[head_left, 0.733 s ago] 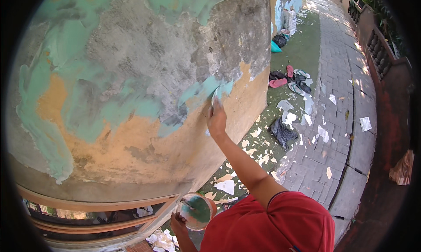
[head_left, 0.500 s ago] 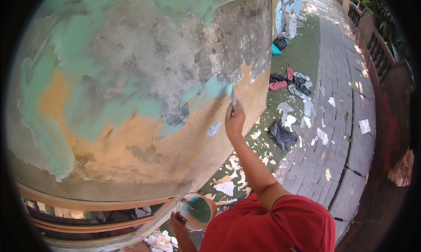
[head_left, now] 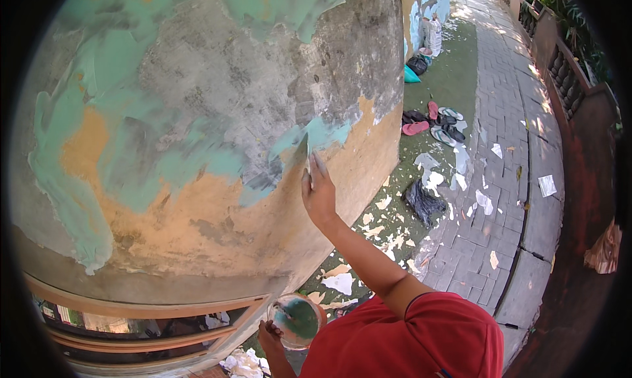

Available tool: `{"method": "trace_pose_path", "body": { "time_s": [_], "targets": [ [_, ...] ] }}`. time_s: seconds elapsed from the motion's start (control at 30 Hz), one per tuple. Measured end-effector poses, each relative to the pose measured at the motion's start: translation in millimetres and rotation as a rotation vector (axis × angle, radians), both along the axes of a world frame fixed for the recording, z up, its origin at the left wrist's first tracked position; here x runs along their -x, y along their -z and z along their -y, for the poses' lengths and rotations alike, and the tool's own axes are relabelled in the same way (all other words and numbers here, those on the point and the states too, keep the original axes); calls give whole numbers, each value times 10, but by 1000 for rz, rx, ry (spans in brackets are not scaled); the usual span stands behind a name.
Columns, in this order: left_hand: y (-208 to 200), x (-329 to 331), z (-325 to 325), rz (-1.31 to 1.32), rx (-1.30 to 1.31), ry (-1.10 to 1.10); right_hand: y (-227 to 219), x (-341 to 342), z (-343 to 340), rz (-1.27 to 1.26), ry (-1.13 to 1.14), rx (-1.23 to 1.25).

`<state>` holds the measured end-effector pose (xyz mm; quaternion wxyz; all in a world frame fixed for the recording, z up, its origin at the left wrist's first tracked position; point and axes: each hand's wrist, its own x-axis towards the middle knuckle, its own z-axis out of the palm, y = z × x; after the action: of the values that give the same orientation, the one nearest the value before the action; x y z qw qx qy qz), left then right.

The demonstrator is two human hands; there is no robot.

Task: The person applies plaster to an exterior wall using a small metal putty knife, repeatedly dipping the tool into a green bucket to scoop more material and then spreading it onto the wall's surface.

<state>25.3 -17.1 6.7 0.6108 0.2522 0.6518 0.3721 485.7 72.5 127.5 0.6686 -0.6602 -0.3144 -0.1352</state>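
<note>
My right hand point(head_left: 318, 192) is closed round a putty knife point(head_left: 309, 146), whose thin blade lies against the wall point(head_left: 217, 230); the fingers cover its handle. Wet green filler point(head_left: 324, 134) is spread on the wall round the blade, over grey plaster and orange-tan paint. Low down, my left hand point(head_left: 269, 337) has its fingers closed at the side of a round bucket point(head_left: 320, 320). Green filler point(head_left: 300, 317) coats the inside of the bucket, and a small dark-ended tool seems to lean within.
An orange-framed opening point(head_left: 151, 305) runs below the wall. Paint flakes point(head_left: 339, 283) and a crumpled black plastic bag point(head_left: 423, 202) litter the green ground. Beyond are flip-flops point(head_left: 416, 128) and a paved walkway point(head_left: 474, 246), bordered by a balustrade point(head_left: 567, 82).
My right hand has drawn the putty knife leftward along the wall, through the green filler. The left hand and the bucket have barely shifted.
</note>
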Motion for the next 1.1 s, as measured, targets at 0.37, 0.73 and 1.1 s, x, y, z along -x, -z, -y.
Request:
{"method": "trace_pose_path", "body": {
  "time_s": [0.37,0.73,1.1],
  "targets": [
    [-58,-29,-2,39,-26,-32,809,-1113,-73,-219,217,139],
    [-287,-222,2,40,-46,-8,-32,267,399,-536,-472,-261],
    [-906,-627,-140,29,-186,109,78,1197,1217,-200,-1045,836]
  ]
}}
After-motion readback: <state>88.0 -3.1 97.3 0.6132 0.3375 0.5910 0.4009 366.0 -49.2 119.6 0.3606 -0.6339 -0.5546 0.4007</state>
